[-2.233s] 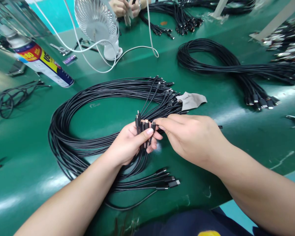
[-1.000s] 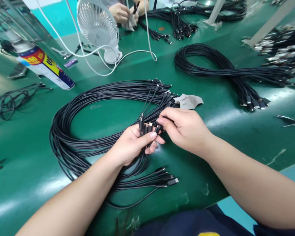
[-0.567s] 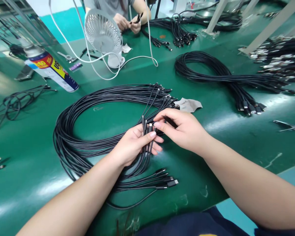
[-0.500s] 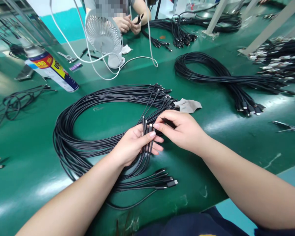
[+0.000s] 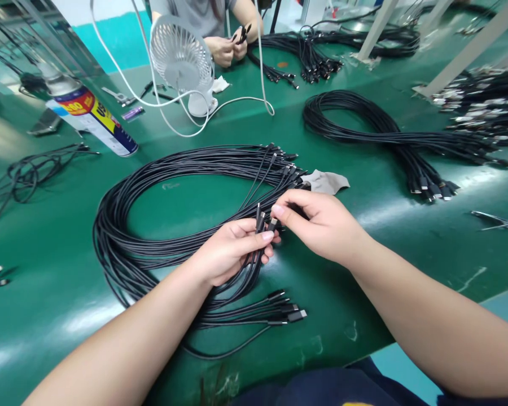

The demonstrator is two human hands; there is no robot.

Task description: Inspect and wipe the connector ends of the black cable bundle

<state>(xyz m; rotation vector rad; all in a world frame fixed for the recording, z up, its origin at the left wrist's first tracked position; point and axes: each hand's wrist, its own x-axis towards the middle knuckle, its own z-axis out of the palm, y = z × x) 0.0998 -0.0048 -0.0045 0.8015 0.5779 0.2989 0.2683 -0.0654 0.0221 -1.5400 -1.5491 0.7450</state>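
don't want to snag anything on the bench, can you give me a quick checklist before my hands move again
1. Left hand gripping black plugs: ok
2. What the right hand holds: cannot tell, curled fingers hide it
3. Spray can apart from the big cable coil: ok
4. White cord off that coil: ok
5. Grey cloth well away from the coil's ends: not ok, lies right by them

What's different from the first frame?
The person's left hand shows fewer slim black cable connectors; something dark now shows within the person's right hand. The co-worker's hands set down a crumpled pale cloth, now beside the round white fan. Unmoved: large black cable coil, red-yellow-blue spray can.
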